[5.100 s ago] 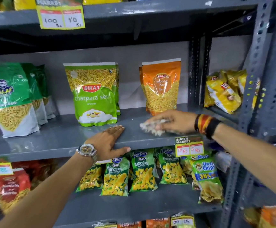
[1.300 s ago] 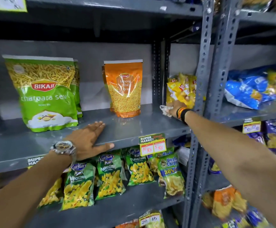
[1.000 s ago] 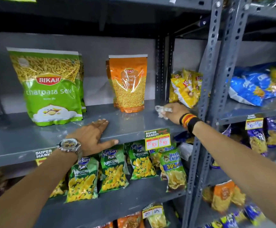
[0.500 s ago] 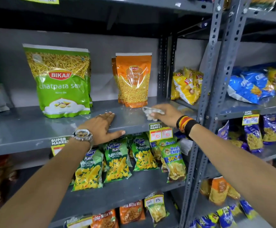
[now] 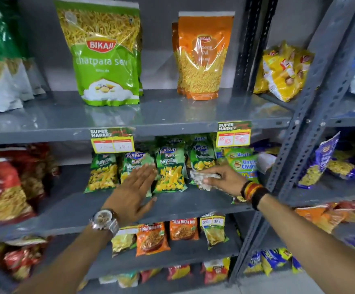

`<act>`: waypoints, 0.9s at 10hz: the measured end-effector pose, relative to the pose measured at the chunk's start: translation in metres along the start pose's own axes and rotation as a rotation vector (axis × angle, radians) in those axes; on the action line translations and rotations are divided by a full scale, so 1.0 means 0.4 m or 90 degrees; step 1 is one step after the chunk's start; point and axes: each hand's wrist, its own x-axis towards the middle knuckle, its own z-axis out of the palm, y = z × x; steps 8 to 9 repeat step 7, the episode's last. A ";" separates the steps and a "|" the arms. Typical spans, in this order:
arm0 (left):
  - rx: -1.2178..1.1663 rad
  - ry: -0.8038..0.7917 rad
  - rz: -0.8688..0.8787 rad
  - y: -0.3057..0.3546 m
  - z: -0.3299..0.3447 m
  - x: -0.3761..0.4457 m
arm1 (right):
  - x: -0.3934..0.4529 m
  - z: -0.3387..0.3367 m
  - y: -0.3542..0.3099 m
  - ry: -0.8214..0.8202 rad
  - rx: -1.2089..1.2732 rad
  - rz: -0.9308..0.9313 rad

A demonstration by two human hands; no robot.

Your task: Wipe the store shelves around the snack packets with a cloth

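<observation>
Two bare forearms, no sleeves visible. The left hand [image 5: 133, 193] extends from a wrist bearing a metal wristwatch [image 5: 104, 220] with a round pale dial and a silver link bracelet. The right hand [image 5: 225, 180] extends from a wrist bearing stacked bands [image 5: 253, 192] (black, red and yellow-orange threads beside a broader black strap). No rings can be made out.
</observation>
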 end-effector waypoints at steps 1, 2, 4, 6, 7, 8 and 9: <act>-0.075 -0.122 -0.135 -0.026 0.158 -0.053 | 0.106 0.106 0.080 -0.024 -0.050 0.037; -0.140 -0.197 -0.280 -0.031 0.291 -0.071 | 0.184 0.215 0.146 -0.015 -0.156 0.050; -0.137 -0.229 -0.352 0.001 0.450 -0.090 | 0.161 0.400 0.263 -0.112 -0.310 0.033; -0.098 -0.285 -0.370 0.013 0.464 -0.089 | 0.163 0.444 0.267 -0.066 -0.351 0.050; -0.132 -0.302 -0.363 0.030 0.389 -0.036 | 0.181 0.416 0.230 -0.103 -0.352 0.075; -0.132 -0.302 -0.363 0.030 0.389 -0.036 | 0.181 0.416 0.230 -0.103 -0.352 0.075; -0.132 -0.302 -0.363 0.030 0.389 -0.036 | 0.181 0.416 0.230 -0.103 -0.352 0.075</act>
